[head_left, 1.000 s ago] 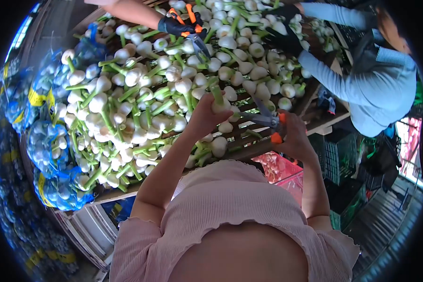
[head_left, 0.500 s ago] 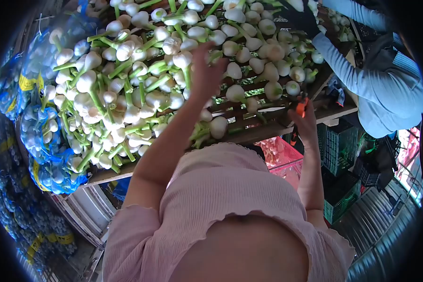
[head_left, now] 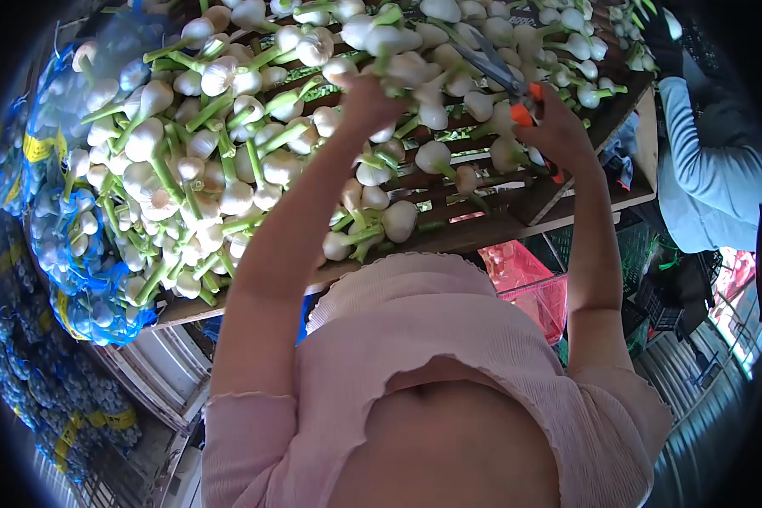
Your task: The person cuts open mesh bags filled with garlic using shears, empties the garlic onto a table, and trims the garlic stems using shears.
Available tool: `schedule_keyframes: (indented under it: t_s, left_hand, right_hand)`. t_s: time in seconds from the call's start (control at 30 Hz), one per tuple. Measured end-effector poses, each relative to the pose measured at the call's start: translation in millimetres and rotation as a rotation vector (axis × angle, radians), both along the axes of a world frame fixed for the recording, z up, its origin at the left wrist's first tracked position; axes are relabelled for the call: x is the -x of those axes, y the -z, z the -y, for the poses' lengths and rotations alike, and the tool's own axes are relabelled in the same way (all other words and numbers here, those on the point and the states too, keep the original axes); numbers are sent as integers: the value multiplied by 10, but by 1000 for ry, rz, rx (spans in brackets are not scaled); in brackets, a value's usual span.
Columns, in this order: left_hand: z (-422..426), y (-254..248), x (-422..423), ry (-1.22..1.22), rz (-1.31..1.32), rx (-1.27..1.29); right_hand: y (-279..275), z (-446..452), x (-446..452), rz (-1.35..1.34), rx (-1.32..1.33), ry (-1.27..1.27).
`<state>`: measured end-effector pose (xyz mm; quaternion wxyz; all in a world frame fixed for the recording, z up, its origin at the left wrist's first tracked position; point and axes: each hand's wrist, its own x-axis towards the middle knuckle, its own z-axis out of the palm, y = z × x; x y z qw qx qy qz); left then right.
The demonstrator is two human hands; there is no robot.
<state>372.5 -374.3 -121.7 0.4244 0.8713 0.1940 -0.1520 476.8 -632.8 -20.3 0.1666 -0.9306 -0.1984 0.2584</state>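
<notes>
White garlic bulbs (head_left: 157, 199) with cut green stems lie heaped over a slatted wooden table (head_left: 499, 203). My left hand (head_left: 372, 106) is over the middle of the heap, its fingers closed on a garlic bulb (head_left: 406, 69) that is blurred by motion; the fingertips are partly hidden. In my right hand (head_left: 559, 131) are scissors with orange handles (head_left: 523, 114). Their long metal blades (head_left: 493, 66) are apart and point up and left across the bulbs, towards my left hand.
Blue mesh bags (head_left: 80, 262) filled with bulbs stand at the left, with more bags (head_left: 42, 381) on the floor. A pink crate (head_left: 529, 288) is under the table's front edge. On the right stands another person in a light blue sleeve (head_left: 686, 127), a dark-gloved hand near the bulbs.
My left hand has gone from spread fingers to closed on a bulb. My right hand has lifted the scissors from the table's front edge to above the bulbs. The other person has shifted right.
</notes>
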Motion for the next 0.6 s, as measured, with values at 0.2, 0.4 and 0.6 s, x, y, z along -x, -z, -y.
schedule_keyframes:
  t_s: [0.2, 0.4, 0.6]
  left_hand:
    - [1096, -60, -959, -213, 149, 130]
    - [1551, -6, -1466, 84, 489, 626]
    - [569, -434, 12, -116, 399, -217]
  right_hand:
    - [124, 692, 240, -18, -233, 297]
    - [91, 1218, 483, 65, -394, 434]
    - [-35, 862, 675, -137, -325, 364]
